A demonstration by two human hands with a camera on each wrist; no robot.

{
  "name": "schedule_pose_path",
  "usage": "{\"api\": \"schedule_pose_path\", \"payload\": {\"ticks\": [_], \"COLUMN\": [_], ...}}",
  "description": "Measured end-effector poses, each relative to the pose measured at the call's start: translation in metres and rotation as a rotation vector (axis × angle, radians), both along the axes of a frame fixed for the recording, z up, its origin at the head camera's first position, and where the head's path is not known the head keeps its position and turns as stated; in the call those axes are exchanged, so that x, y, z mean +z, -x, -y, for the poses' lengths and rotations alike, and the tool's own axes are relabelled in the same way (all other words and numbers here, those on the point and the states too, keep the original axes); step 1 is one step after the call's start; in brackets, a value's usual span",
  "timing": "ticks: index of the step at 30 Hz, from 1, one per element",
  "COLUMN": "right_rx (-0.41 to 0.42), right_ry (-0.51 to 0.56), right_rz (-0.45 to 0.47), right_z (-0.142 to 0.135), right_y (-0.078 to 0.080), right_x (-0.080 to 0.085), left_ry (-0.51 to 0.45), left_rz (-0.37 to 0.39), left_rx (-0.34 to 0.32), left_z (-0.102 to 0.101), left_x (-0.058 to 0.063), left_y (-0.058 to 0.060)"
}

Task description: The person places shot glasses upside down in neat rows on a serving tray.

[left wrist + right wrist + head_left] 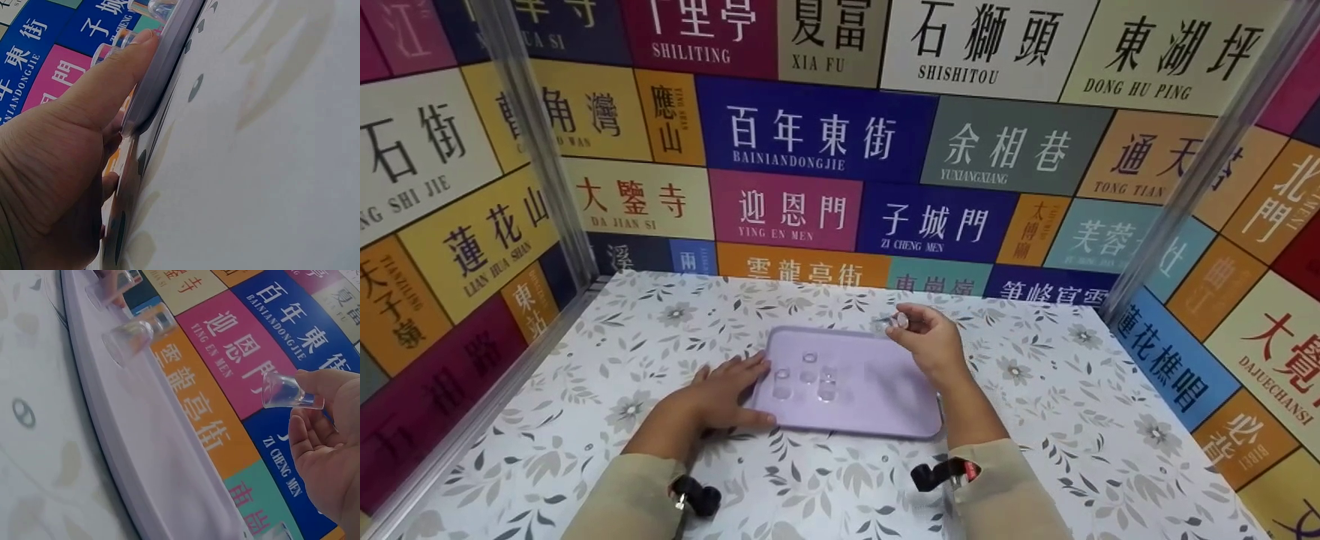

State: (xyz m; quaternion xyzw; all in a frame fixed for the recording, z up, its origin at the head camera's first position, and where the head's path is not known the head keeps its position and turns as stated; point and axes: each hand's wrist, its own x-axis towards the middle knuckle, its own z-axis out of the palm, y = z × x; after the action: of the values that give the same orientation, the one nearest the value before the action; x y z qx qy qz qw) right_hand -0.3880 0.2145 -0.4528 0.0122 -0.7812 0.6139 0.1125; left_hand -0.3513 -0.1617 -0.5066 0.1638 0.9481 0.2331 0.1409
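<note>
My right hand (931, 341) is raised above the back right part of a lilac tray (877, 409). Between thumb and fingers it pinches a small clear shot glass (282, 391), tilted on its side in the right wrist view. Several similar clear glasses (782, 386) stand on the left half of the tray. My left hand (727, 394) lies at the tray's left end with its fingers spread along that side. Its thumb (126, 64) rests against the rim near the front left corner, close to the glasses. Some left fingers are partly hidden in the left wrist view.
The tray lies on a table (675, 487) covered in a leaf-and-flower print. Panels with coloured place-name signs (817, 127) rise behind and at both sides. Upright metallic-looking posts (540, 150) stand at the back corners.
</note>
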Motion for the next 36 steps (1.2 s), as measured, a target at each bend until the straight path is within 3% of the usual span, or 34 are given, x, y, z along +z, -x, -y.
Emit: {"api": "schedule_pose_path", "payload": {"ticks": [12,17,28,36], "right_rx": [0.075,0.130,0.167,0.222], "right_ry": [-0.008,-0.076,-0.192,-0.217], "right_rz": [0.011,0.007,0.088,0.123], "right_z": [0.032,0.035,0.037,0.040], "right_y": [0.006,0.005,0.003,0.002], "right_x": [-0.018,-0.026,-0.038,-0.042], "left_ry": [0.006,0.012,0.010,0.011], "left_rz": [-0.016,-0.021,-0.016,-0.004], "left_rx": [-0.011,-0.011,-0.015,-0.010], "left_z": [0.001,0.000,0.001,0.001], "left_x": [0.000,0.000,0.001,0.000], "left_y": [0.001,0.001,0.000,0.001]}}
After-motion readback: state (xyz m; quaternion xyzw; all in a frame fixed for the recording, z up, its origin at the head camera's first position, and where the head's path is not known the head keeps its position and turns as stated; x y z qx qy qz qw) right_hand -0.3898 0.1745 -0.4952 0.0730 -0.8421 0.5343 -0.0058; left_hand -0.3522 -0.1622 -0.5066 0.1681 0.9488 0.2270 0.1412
